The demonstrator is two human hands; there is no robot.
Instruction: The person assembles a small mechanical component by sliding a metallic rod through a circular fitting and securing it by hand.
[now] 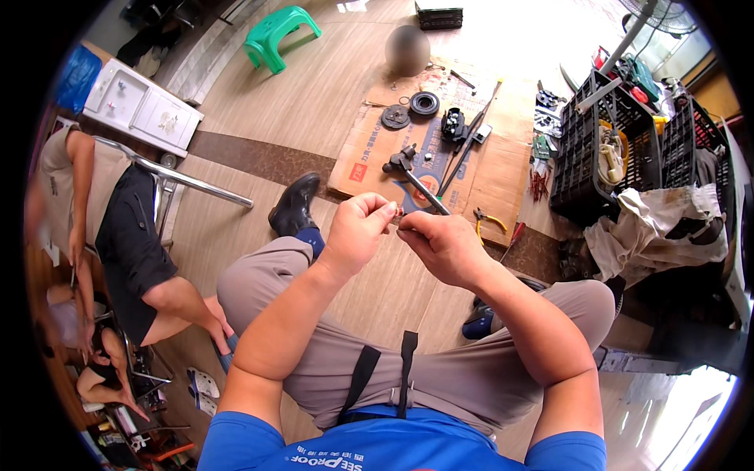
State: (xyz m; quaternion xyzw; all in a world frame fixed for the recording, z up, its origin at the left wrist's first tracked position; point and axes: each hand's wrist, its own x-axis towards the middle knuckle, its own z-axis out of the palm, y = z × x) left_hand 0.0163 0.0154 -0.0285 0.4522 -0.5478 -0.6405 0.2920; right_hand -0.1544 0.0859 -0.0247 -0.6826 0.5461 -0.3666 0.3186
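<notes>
My left hand (357,231) and my right hand (449,245) are raised close together above my knees. Each is closed in a fingertip pinch. A tiny reddish piece (399,211) shows between them, too small to name. Just beyond lies a metal bar with a dark knobbed head (402,160), partly behind my right hand. It rests on a flattened cardboard sheet (357,149). Yellow-handled pliers (493,219) lie open to the right. Farther off on the cardboard are a black ring-shaped part (424,104), a dark disc (395,117) and a black mechanical block (453,125).
Black plastic crates (569,169) stand at the right, filled with parts, a pale cloth (660,228) hanging near them. Beyond to the left is a green stool (271,39). At the left sits a person in dark shorts (133,228), near a white cabinet (157,114).
</notes>
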